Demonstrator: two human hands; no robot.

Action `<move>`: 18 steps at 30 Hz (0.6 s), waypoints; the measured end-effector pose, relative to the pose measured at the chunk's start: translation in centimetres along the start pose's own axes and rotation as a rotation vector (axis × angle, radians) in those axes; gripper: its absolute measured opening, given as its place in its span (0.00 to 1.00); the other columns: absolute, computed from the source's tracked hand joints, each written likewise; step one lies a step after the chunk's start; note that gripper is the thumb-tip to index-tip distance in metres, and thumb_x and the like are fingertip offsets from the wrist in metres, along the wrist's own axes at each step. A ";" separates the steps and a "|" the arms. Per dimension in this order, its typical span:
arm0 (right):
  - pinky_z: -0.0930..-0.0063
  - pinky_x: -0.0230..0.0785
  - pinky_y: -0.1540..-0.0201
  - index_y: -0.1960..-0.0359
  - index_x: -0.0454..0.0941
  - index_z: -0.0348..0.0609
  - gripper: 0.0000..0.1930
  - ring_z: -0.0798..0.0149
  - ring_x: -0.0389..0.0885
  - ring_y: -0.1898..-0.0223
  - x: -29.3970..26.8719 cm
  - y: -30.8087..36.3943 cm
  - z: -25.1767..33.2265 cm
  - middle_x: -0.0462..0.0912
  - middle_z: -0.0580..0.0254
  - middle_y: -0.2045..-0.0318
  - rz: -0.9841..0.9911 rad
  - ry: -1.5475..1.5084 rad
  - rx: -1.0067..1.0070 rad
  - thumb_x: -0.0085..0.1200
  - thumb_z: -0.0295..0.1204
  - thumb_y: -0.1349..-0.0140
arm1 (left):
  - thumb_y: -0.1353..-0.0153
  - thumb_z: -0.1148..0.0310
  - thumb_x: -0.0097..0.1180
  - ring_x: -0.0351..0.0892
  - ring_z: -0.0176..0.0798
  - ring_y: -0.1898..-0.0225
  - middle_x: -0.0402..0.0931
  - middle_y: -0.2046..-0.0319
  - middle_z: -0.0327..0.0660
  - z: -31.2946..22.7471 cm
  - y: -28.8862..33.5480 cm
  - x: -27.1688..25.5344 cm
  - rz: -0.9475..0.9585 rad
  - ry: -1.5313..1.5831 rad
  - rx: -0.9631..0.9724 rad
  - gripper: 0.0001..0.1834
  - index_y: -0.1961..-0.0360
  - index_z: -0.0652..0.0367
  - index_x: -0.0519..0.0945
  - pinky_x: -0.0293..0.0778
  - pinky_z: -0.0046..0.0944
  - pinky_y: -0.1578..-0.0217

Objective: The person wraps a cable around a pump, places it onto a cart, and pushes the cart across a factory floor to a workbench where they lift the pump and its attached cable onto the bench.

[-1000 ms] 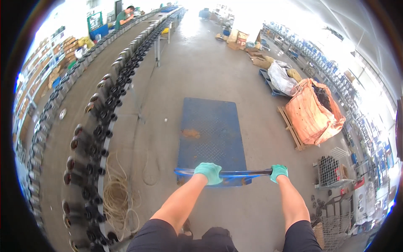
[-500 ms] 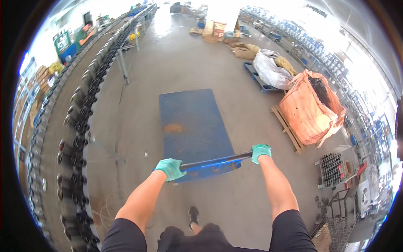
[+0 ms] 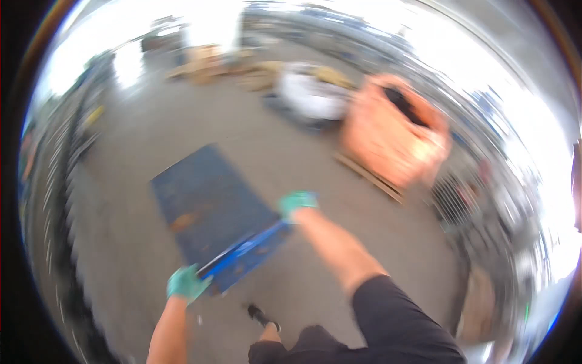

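Both my hands wear green gloves and grip the handle of a flat blue platform cart (image 3: 215, 197). My left hand (image 3: 187, 284) is wrapped round the near left end of the handlebar (image 3: 245, 247). At its far right end, my right hand (image 3: 297, 205) is closed round the same bar. The bar slants up to the right, and the flat deck stretches away beyond it. A brownish patch marks the deck's left part; otherwise it bears no load. Motion blur smears the picture, so single fingers are hard to make out.
To the right an orange bulk bag (image 3: 391, 133) with dark contents stands on a wooden pallet (image 3: 370, 176). Behind it are white sacks (image 3: 312, 97) on a dark pallet. A wire cage (image 3: 454, 203) is at the right, a blurred conveyor line (image 3: 57, 200) at the left.
My view has swung to the right, so the surroundings have shifted left. The cart and its handlebar now lie aslant and further left. Both hands have stayed on the bar.
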State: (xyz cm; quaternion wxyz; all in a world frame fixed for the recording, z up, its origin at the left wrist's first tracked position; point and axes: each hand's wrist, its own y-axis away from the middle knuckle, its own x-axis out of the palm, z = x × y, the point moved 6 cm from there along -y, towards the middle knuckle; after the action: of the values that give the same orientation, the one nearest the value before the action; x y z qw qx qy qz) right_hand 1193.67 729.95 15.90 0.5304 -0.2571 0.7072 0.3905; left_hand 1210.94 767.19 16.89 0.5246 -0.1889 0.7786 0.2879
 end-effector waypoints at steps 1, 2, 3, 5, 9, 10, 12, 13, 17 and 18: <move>0.52 0.83 0.54 0.61 0.94 0.55 0.11 0.50 0.91 0.55 -6.0 -1.5 6.3 0.92 0.56 0.57 0.167 -0.066 -0.112 0.63 0.37 0.43 | 0.46 0.47 0.71 0.86 0.60 0.57 0.87 0.61 0.53 7.1 -1.3 0.7 -0.106 -0.040 -0.004 0.24 0.58 0.55 0.88 0.81 0.56 0.54; 0.46 0.81 0.51 0.60 0.94 0.56 0.11 0.50 0.90 0.52 -4.5 -7.1 6.8 0.92 0.57 0.56 0.087 -0.104 -0.012 0.64 0.36 0.44 | 0.49 0.51 0.74 0.87 0.60 0.61 0.86 0.66 0.54 8.9 -3.8 0.8 -0.102 0.132 -0.026 0.22 0.61 0.57 0.88 0.81 0.56 0.58; 0.40 0.79 0.47 0.60 0.94 0.56 0.12 0.50 0.90 0.49 -3.5 -12.4 7.8 0.92 0.58 0.55 -0.009 -0.160 0.068 0.65 0.35 0.45 | 0.49 0.54 0.73 0.87 0.60 0.65 0.85 0.70 0.55 10.7 -5.2 0.1 -0.259 0.082 0.001 0.19 0.64 0.58 0.88 0.81 0.56 0.60; 0.25 0.54 0.28 0.47 0.90 0.51 0.19 0.44 0.79 0.34 -2.5 -17.7 6.6 0.86 0.51 0.41 -0.026 -0.179 0.155 0.63 0.36 0.40 | 0.39 0.47 0.68 0.87 0.61 0.66 0.86 0.69 0.55 10.8 -10.3 -1.3 -0.124 0.095 0.147 0.23 0.63 0.59 0.86 0.79 0.58 0.63; 0.32 0.52 0.25 0.45 0.89 0.50 0.20 0.45 0.78 0.34 -2.4 -28.0 8.7 0.85 0.51 0.40 -0.059 -0.132 0.038 0.61 0.37 0.37 | 0.37 0.51 0.68 0.88 0.60 0.64 0.87 0.66 0.58 11.2 -18.9 -5.5 -0.029 -0.061 0.105 0.23 0.61 0.65 0.86 0.80 0.54 0.59; 0.32 0.56 0.27 0.48 0.91 0.51 0.18 0.44 0.80 0.37 -2.8 -30.3 8.6 0.87 0.52 0.43 -0.119 -0.126 0.086 0.61 0.37 0.38 | 0.37 0.52 0.68 0.88 0.59 0.63 0.88 0.64 0.58 13.3 -20.5 -6.5 -0.035 -0.097 0.098 0.23 0.58 0.64 0.87 0.80 0.54 0.58; 0.37 0.71 0.39 0.58 0.94 0.52 0.13 0.45 0.86 0.46 -8.8 -35.0 16.2 0.91 0.54 0.52 -0.210 -0.144 -0.029 0.61 0.34 0.42 | 0.48 0.63 0.71 0.86 0.57 0.67 0.84 0.71 0.52 29.9 -25.7 -4.7 -0.262 0.017 0.031 0.17 0.62 0.66 0.86 0.79 0.52 0.62; 0.42 0.75 0.49 0.62 0.94 0.51 0.11 0.46 0.88 0.52 -9.4 -37.0 15.7 0.92 0.54 0.56 -0.233 -0.237 -0.062 0.61 0.31 0.44 | 0.47 0.63 0.71 0.85 0.58 0.68 0.83 0.73 0.52 27.9 -27.6 -6.6 -0.338 0.003 0.041 0.17 0.63 0.66 0.85 0.78 0.51 0.64; 0.44 0.68 0.37 0.57 0.92 0.51 0.13 0.49 0.85 0.46 -11.8 -44.5 15.1 0.90 0.55 0.53 -0.242 -0.165 -0.032 0.60 0.30 0.40 | 0.47 0.55 0.73 0.80 0.62 0.72 0.80 0.77 0.54 25.3 -37.3 -13.3 -0.095 0.020 -0.058 0.19 0.72 0.61 0.82 0.77 0.54 0.66; 0.40 0.59 0.28 0.53 0.91 0.51 0.13 0.50 0.82 0.40 -13.0 -47.1 15.8 0.89 0.56 0.49 -0.174 -0.211 -0.030 0.60 0.31 0.38 | 0.47 0.55 0.73 0.80 0.62 0.71 0.80 0.76 0.54 27.2 -39.8 -14.5 -0.110 0.001 -0.056 0.19 0.71 0.61 0.82 0.77 0.55 0.65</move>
State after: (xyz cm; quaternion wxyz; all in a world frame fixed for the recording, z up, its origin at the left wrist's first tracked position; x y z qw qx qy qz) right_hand 1243.01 715.79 13.02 0.6299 -0.2829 0.6165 0.3783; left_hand 1259.38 754.31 12.65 0.5336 -0.2464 0.7589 0.2803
